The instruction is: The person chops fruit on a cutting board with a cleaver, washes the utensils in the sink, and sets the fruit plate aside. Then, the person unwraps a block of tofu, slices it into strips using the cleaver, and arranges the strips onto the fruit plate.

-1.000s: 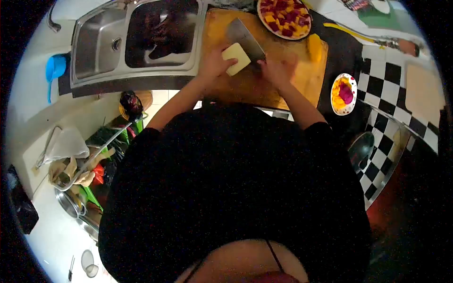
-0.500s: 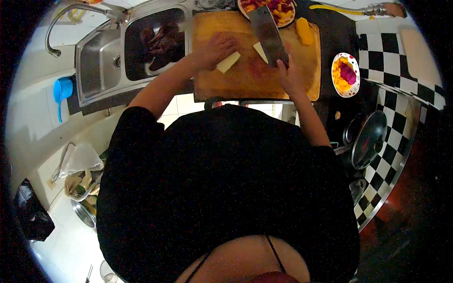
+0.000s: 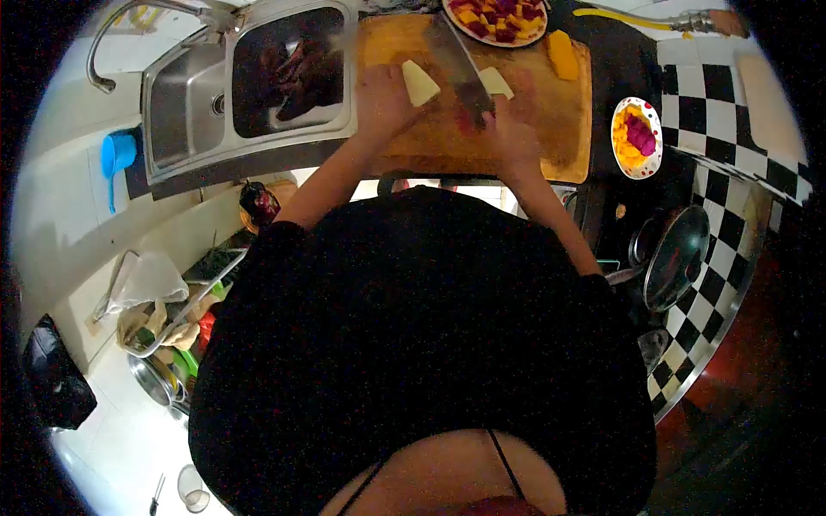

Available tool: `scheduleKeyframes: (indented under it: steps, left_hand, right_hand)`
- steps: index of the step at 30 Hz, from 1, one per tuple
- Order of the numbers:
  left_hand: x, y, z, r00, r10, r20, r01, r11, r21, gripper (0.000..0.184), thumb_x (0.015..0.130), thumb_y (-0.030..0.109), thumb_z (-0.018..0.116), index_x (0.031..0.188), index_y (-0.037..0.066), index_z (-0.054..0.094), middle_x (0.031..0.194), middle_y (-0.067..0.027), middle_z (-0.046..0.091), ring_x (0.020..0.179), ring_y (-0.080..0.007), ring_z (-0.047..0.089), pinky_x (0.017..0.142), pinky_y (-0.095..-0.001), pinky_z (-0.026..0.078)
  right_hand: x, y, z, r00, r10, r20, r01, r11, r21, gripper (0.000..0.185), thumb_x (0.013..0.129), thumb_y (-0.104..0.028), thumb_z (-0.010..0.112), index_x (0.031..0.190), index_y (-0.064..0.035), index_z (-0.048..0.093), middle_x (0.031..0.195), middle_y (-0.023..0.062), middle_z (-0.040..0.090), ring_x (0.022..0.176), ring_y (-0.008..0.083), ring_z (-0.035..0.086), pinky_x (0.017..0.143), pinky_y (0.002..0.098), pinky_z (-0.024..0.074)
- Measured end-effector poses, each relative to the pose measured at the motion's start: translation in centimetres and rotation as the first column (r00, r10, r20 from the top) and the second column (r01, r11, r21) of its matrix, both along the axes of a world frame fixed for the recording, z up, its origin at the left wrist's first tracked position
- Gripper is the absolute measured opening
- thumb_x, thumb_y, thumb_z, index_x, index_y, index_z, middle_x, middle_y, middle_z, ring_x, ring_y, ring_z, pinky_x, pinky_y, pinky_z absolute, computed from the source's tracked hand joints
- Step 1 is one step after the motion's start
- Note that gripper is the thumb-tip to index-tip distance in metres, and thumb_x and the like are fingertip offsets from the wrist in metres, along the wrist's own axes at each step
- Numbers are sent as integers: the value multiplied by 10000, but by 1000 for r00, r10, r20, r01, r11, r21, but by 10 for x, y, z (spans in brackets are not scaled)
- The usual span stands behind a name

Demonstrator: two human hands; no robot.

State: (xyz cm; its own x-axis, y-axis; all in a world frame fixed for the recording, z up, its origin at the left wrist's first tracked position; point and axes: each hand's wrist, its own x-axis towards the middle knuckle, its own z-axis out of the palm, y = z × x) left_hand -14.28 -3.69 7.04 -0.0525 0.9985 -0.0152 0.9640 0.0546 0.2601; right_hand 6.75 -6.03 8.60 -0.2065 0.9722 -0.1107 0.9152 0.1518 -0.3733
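Note:
On the wooden cutting board [image 3: 551, 129], my right hand [image 3: 516, 142] is closed around the handle of a cleaver [image 3: 465, 73], whose broad blade points away and to the left. My left hand [image 3: 383, 101] grips a pale yellow wedge of vegetable or fruit [image 3: 420, 83] to the left of the blade; its exact kind is unclear. Just right of the blade, near my right fingers, lies a second pale piece [image 3: 496, 82]. An orange-yellow chunk [image 3: 563, 56] rests at the board's far right corner. Reddish stains mark the board.
A plate of red and yellow cubes [image 3: 499, 39] stands behind the board. To the right are a spotted oval dish [image 3: 623, 168] of cut pieces and a lidded pan [image 3: 677, 258]. The double sink [image 3: 185, 112] at left holds dark items. A blue dipper [image 3: 119, 153] hangs beyond it.
My left hand has turned the pale wedge more upright and sits nearer me. My right hand and the cleaver have moved left, and the second pale piece now lies right of the blade.

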Motion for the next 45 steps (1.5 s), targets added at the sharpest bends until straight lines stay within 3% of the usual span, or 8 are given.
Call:
scheduleKeyframes:
  steps: [8,19,24,29,35,38,40,45]
  left_hand:
    - [-20,-6,-50,986,-103,129,80,982,170,783,591,514,713,1137,27,435,1023,-130,510,958,-295,505,746,-428,433]
    - [-19,-13,-13,997,-79,9,79,997,2,818,608,501,710,1188,-3,430,1015,-126,519,971,-270,499,872,-433,330]
    - [-20,-13,-27,993,-94,-68,101,988,117,807,610,507,707,1176,-5,445,1016,-121,519,966,-265,503,875,-432,324]
    - [-20,-10,-23,991,-100,-87,112,983,146,789,619,506,704,1161,-12,457,1034,-121,517,963,-259,508,884,-435,318]
    - [-20,-11,-6,989,-94,-111,109,986,130,782,609,490,715,1146,-20,465,1038,-125,517,965,-275,509,897,-439,323]
    - [-22,-8,-6,994,-100,-43,103,990,94,759,608,473,717,1132,-22,478,1026,-125,527,969,-279,509,907,-426,333]
    - [-22,-2,-45,968,-120,-221,155,976,150,735,605,459,721,1113,-20,492,1004,-123,539,957,-274,509,915,-408,342]
    - [-18,-5,-48,977,-111,-181,132,985,108,741,593,438,738,1123,-17,490,1048,-120,534,975,-274,500,919,-399,344]
  right_hand:
    - [-27,13,20,985,123,121,-110,987,-114,238,891,-218,441,1081,-91,375,638,215,585,636,409,593,527,525,444]
    - [-35,15,32,956,229,181,-218,973,-79,205,900,-186,417,1058,-62,381,645,228,585,654,417,592,644,529,439]
    - [-33,16,15,957,239,165,-245,970,13,200,902,-200,412,1036,-55,382,666,239,585,661,421,589,629,529,436]
    - [-43,24,27,964,200,176,-155,959,-238,258,880,-185,463,1059,-50,338,711,244,591,691,408,594,594,510,444]
    - [-37,41,0,927,348,141,-324,931,-167,286,864,-164,480,1076,-51,326,741,231,598,710,402,589,587,501,448]
    - [-51,46,9,936,304,176,-256,933,-252,295,860,-161,484,1084,-47,328,737,226,601,727,405,586,600,499,448]
    - [-45,54,-5,947,292,134,-248,929,-274,302,862,-167,483,1091,-43,328,744,228,601,732,407,585,608,505,443]
    - [-47,54,-10,957,259,129,-210,929,-305,300,873,-193,473,1092,-39,338,748,239,596,732,411,583,608,513,436]
